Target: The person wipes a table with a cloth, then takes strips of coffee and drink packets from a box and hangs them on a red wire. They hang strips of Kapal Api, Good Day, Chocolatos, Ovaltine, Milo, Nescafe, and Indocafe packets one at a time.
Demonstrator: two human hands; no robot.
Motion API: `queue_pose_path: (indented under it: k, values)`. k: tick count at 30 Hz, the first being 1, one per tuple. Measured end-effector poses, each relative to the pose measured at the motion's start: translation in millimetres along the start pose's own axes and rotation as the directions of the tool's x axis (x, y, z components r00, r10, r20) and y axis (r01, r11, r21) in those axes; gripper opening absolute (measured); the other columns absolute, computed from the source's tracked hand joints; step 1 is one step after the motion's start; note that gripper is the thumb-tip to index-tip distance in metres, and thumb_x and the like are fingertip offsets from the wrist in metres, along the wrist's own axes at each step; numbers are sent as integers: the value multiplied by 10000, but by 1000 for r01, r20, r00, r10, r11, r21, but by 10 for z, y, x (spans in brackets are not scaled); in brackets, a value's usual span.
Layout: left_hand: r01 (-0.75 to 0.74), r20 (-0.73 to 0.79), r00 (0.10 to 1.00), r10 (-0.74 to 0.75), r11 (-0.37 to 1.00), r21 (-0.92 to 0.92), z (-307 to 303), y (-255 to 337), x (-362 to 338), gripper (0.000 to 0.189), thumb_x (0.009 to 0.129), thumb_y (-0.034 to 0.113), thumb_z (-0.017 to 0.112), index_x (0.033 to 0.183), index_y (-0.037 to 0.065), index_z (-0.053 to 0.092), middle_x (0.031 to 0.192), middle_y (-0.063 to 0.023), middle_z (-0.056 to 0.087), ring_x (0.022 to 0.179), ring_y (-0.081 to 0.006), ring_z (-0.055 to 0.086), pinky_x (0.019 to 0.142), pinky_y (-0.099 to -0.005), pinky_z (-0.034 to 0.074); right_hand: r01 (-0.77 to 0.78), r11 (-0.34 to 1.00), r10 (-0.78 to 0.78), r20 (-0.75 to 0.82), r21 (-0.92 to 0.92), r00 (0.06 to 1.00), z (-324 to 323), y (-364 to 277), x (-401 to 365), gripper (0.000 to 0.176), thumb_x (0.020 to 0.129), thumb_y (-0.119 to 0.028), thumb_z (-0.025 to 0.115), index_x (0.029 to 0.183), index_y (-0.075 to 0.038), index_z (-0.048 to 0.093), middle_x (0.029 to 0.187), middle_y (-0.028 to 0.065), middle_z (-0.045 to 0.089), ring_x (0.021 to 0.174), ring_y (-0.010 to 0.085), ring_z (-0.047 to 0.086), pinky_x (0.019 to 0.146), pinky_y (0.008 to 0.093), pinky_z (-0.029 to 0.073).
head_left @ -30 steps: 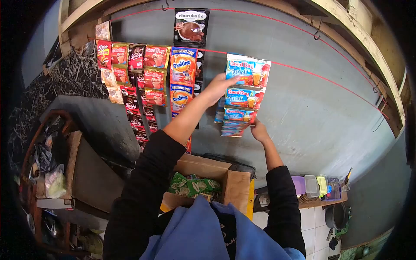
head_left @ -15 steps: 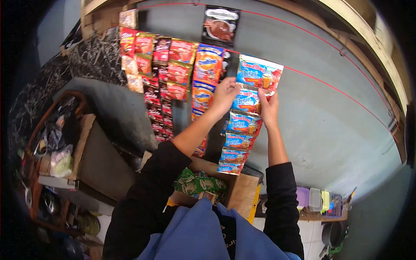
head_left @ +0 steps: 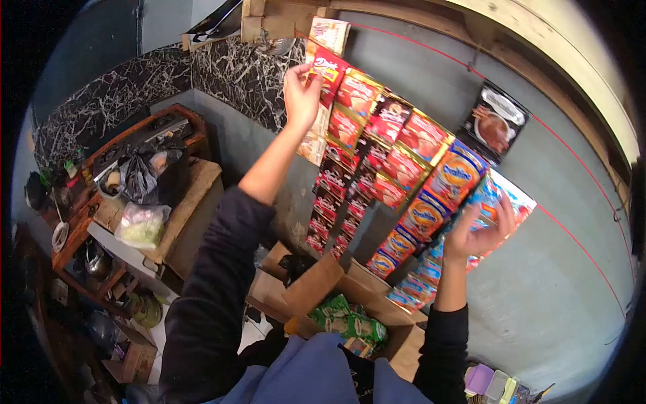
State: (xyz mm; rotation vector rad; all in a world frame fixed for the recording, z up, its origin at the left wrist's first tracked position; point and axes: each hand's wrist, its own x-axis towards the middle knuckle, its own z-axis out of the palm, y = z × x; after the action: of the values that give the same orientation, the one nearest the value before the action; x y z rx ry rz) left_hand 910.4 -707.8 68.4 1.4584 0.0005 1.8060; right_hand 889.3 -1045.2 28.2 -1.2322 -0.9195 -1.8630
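Observation:
My left hand point(head_left: 303, 99) is raised at the left end of the hanging rows, its fingers apart and curved at the edge of a red sachet point(head_left: 328, 75). A pale sachet point(head_left: 329, 34) hangs just above it. My right hand point(head_left: 479, 230) is held with its fingers apart in front of a strip of blue Good Day drink sachets point(head_left: 418, 286), hiding part of it. That strip slants down from a red string point(head_left: 572, 231). Beside it hangs a strip of orange and blue Ovaltine sachets point(head_left: 425, 214). Strips of red-and-gold sachets point(head_left: 424, 138) and dark red sachets point(head_left: 334, 176) hang further left.
A black chocolate-drink packet point(head_left: 496, 124) hangs higher on the wall. Below me stands an open cardboard box point(head_left: 404, 347) holding green packets point(head_left: 348, 320). At left are a cabinet point(head_left: 195, 209) and a plastic bag point(head_left: 143, 224). Plastic containers point(head_left: 491, 384) sit at lower right.
My left hand has left the Good Day strip and moved to the red sachet at the far left. My right hand has loosened from the strip. The view has turned left.

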Motion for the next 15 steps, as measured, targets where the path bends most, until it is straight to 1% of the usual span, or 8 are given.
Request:
queue_pose_path:
  k: [1,3,5,7,8,9,12,15]
  values:
    - [-6,2,1000,6,1000,30,17,-129,188,403,708,186,637,995,-40,467,982,-179,510,941,-260,497,846,-326,378,-79,986,47,206,149,977,222,-155,150,260,730,-25,561,976,3,480,967,138,522,931,256,493,860,367,343]
    - [-13,133,991,1,996,84,97,-419,497,542,692,252,673,1055,-68,429,1036,-197,501,990,-270,489,862,-330,376,143,990,-129,455,3,881,751,-400,458,188,684,-29,570,861,-87,548,856,36,551,840,193,515,869,392,315]
    - [279,429,892,-143,921,-272,160,-532,618,700,678,314,705,1135,-84,354,1081,-182,491,976,-204,502,836,-305,411,244,964,-140,583,-102,800,1252,-478,617,109,749,-89,557,857,-103,555,859,29,564,860,196,516,906,404,286]
    - [458,645,741,-190,845,-277,175,-697,712,598,702,262,695,1117,-51,399,1058,-140,519,930,-162,523,804,-277,432,291,941,-117,637,-175,762,1686,-441,677,160,736,-151,588,888,-104,569,863,64,584,844,207,537,896,426,296]
    - [429,651,749,-122,839,-335,191,-773,726,400,744,173,657,1047,-18,479,968,-94,570,833,-133,557,747,-258,456,307,916,-18,738,-258,675,1868,-387,666,191,723,-183,604,894,-101,581,829,89,595,811,229,552,880,436,311]
    - [434,657,745,-117,833,-343,175,-815,771,400,744,173,657,1047,-18,479,968,-94,570,833,-133,557,747,-258,456,334,881,90,813,-335,576,2018,-352,666,225,711,-215,621,901,-98,593,796,114,606,778,250,567,863,446,325]
    - [456,547,819,-176,777,-434,111,-968,958,218,775,118,614,940,-6,546,846,-60,603,718,-102,573,665,-231,472,313,903,128,879,-295,460,2302,-293,654,241,701,-254,629,869,-81,615,705,148,604,714,291,579,829,441,354]
    - [363,498,860,-109,817,-447,-6,-1154,1181,288,776,131,615,995,-27,515,840,-64,603,712,-103,575,653,-232,473,224,940,109,848,-258,519,2485,-339,615,219,710,-261,619,808,-65,625,672,145,600,686,297,578,816,421,365]
